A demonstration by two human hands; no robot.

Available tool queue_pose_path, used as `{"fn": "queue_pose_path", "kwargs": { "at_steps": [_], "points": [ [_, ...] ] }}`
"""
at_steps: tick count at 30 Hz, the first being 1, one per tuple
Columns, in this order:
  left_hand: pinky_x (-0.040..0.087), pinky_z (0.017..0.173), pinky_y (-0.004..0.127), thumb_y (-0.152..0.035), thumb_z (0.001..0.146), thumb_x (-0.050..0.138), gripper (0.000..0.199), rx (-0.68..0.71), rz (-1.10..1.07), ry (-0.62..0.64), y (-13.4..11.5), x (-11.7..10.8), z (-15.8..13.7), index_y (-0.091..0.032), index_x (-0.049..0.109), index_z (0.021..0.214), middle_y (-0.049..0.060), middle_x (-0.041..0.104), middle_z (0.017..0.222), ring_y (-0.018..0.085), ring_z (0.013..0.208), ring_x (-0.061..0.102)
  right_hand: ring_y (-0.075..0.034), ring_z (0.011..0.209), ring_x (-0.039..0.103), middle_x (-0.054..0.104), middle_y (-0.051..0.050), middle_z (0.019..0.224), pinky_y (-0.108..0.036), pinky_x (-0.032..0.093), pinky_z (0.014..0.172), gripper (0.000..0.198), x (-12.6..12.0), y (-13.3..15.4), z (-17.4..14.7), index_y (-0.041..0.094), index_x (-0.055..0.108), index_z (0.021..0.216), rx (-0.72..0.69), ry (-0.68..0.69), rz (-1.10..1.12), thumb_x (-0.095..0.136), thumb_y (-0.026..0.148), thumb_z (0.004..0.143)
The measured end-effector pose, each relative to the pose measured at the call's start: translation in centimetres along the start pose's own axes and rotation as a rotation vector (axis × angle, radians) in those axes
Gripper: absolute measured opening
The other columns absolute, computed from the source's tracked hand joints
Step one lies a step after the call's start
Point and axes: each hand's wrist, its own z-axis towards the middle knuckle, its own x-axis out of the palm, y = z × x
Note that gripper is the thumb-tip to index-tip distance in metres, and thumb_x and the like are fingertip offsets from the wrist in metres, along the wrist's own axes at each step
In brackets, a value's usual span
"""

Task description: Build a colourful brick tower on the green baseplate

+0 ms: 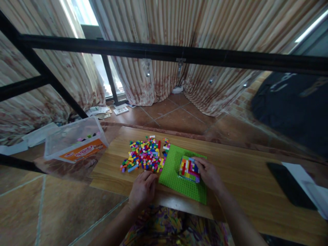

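Note:
A green studded baseplate (170, 171) lies on the wooden table. On it sits a low, roughly square build of toy bricks (189, 169), with red, white, yellow, blue and purple rows on top. My right hand (209, 175) grips the build's right edge, its fingertips at the far right corner; the thumb is partly hidden. Left of the baseplate spreads a loose pile of multicoloured toy bricks (146, 153). My left hand (142, 189) rests at the table's near edge, just below the pile. Its fingers are curled closed, and their contents, if any, cannot be seen.
A clear plastic bin (74, 136) with an orange label and some bricks inside stands left of the table (238, 171). A dark flat object (290, 184) and white papers (304, 179) lie at the right. Black metal bars (159, 49) cross beyond, before striped curtains.

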Motion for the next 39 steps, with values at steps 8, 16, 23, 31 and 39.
{"fn": "queue_pose_path", "kwargs": {
  "at_steps": [8, 16, 23, 31, 39],
  "points": [
    [0.052, 0.077, 0.032, -0.017, 0.094, 0.047, 0.02, 0.017, 0.001, -0.01, 0.0, -0.2, 0.0, -0.02, 0.066, 0.095, 0.007, 0.065, 0.091, 0.018, 0.086, 0.061, -0.022, 0.099, 0.066, 0.073, -0.007, 0.106, -0.039, 0.05, 0.094, 0.037, 0.0, 0.5, -0.2, 0.022, 0.073, 0.103, -0.01, -0.002, 0.009, 0.045, 0.042, 0.09],
    [0.051, 0.077, 0.032, -0.017, 0.093, 0.048, 0.019, 0.003, 0.007, -0.003, -0.3, -0.4, 0.1, -0.019, 0.066, 0.095, 0.007, 0.065, 0.092, 0.019, 0.086, 0.061, -0.023, 0.1, 0.067, 0.073, -0.008, 0.108, -0.04, 0.05, 0.093, 0.037, -2.6, -1.5, -0.5, 0.022, 0.072, 0.104, 0.031, 0.003, -0.073, 0.046, 0.043, 0.09],
    [0.05, 0.075, 0.032, -0.018, 0.094, 0.047, 0.019, -0.006, 0.009, 0.0, -0.4, -0.3, 0.1, -0.019, 0.066, 0.093, 0.007, 0.065, 0.088, 0.019, 0.083, 0.061, -0.026, 0.102, 0.062, 0.07, -0.012, 0.108, -0.045, 0.046, 0.096, 0.036, -1.6, 1.6, 1.7, 0.019, 0.069, 0.109, -0.161, -0.154, -0.281, 0.047, 0.04, 0.09],
    [0.051, 0.074, 0.031, -0.02, 0.095, 0.047, 0.02, -0.011, -0.017, 0.001, -0.5, -0.5, 0.1, -0.02, 0.066, 0.095, 0.007, 0.064, 0.089, 0.018, 0.084, 0.062, -0.025, 0.121, 0.048, 0.06, -0.01, 0.13, -0.043, 0.036, 0.105, 0.04, 6.8, 8.7, 7.8, 0.019, 0.061, 0.127, -0.382, 0.185, -0.45, 0.048, 0.02, 0.089],
    [0.05, 0.073, 0.031, -0.02, 0.095, 0.046, 0.02, -0.003, -0.014, -0.018, -0.5, -0.3, 0.1, -0.02, 0.066, 0.094, 0.007, 0.063, 0.087, 0.018, 0.083, 0.061, -0.026, 0.126, 0.04, 0.059, -0.006, 0.134, -0.045, 0.031, 0.106, 0.044, 10.2, 9.5, 10.7, 0.025, 0.061, 0.125, -0.373, 0.425, -0.548, 0.053, 0.014, 0.083]
  ]
}}
